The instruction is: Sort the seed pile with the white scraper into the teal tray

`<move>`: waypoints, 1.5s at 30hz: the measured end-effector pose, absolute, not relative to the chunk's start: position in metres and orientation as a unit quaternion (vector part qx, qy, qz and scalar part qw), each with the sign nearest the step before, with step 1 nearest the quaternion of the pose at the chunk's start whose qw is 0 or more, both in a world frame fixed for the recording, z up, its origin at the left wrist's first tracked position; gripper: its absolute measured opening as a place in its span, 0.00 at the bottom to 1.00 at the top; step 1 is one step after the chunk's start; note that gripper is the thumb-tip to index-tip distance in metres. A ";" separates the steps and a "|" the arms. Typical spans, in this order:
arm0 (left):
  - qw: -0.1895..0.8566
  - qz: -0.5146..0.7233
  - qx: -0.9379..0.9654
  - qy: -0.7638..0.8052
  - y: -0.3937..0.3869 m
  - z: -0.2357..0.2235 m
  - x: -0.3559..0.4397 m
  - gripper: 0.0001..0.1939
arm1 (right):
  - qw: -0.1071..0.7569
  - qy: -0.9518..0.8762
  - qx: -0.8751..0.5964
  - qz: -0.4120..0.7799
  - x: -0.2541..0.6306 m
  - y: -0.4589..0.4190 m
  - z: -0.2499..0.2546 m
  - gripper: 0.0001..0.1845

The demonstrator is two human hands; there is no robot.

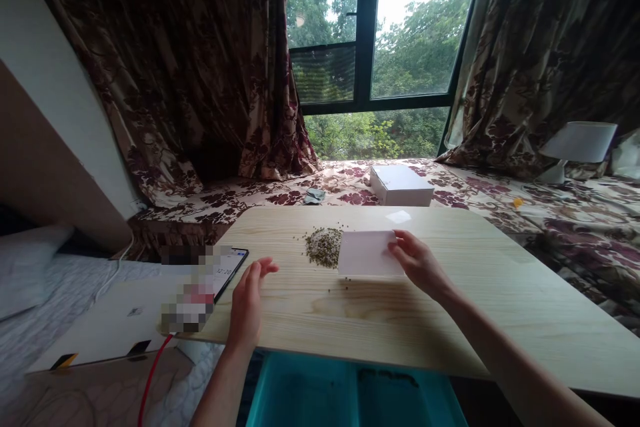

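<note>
My right hand (pixel 417 261) pinches the right edge of a white flat card (pixel 367 255), which may be a shallow tray. The card's left edge meets a pile of small greenish-brown beans (pixel 324 248) with white grains mixed in. A few beans lie scattered around the pile on the light wooden table (pixel 300 320). My left hand (pixel 250 297) hovers over the table's left part, its fingers loosely stretched and holding nothing. Below the table's front edge is a teal bin (pixel 303 387) with two compartments; dark bits lie in the right one.
A phone (pixel 227 277) with a red cable (pixel 153 373) lies at the table's left edge, beside a white box (pixel 100 327). Behind the table, another white box (pixel 406 185) rests on the floral-covered ledge (pixel 345 180). A lamp (pixel 580 143) stands far right.
</note>
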State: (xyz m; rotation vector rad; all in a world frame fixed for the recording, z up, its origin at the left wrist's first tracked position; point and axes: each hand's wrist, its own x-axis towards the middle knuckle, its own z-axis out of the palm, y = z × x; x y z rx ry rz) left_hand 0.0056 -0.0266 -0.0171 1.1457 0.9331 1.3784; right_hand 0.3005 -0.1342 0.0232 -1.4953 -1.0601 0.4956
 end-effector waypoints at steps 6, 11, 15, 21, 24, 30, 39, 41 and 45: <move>0.530 0.577 0.484 0.389 -0.028 -0.016 0.006 0.25 | 0.565 -0.436 -0.657 0.242 0.307 -0.141 0.023 0.15; 0.527 0.579 0.485 0.390 -0.028 -0.015 0.006 0.25 | 0.571 -0.418 -0.649 0.279 0.310 -0.150 0.029 0.15; 0.527 0.576 0.486 0.393 -0.028 -0.015 0.006 0.25 | 0.583 -0.410 -0.643 0.280 0.310 -0.151 0.031 0.16; 0.529 0.577 0.482 0.394 -0.028 -0.015 0.006 0.25 | 0.576 -0.419 -0.646 0.274 0.310 -0.148 0.028 0.14; 0.530 0.580 0.481 0.389 -0.028 -0.015 0.006 0.25 | 0.573 -0.421 -0.650 0.268 0.312 -0.148 0.027 0.14; 0.529 0.585 0.481 0.383 -0.028 -0.015 0.006 0.24 | 0.560 -0.441 -0.652 0.260 0.312 -0.148 0.027 0.15; 0.530 0.577 0.481 0.395 -0.029 -0.012 0.006 0.25 | 0.567 -0.440 -0.655 0.236 0.304 -0.137 0.023 0.13; 0.529 0.578 0.480 0.395 -0.029 -0.012 0.006 0.25 | 0.569 -0.439 -0.649 0.249 0.303 -0.137 0.024 0.13; 0.527 0.581 0.479 0.394 -0.028 -0.013 0.006 0.25 | 0.562 -0.453 -0.637 0.272 0.301 -0.136 0.025 0.14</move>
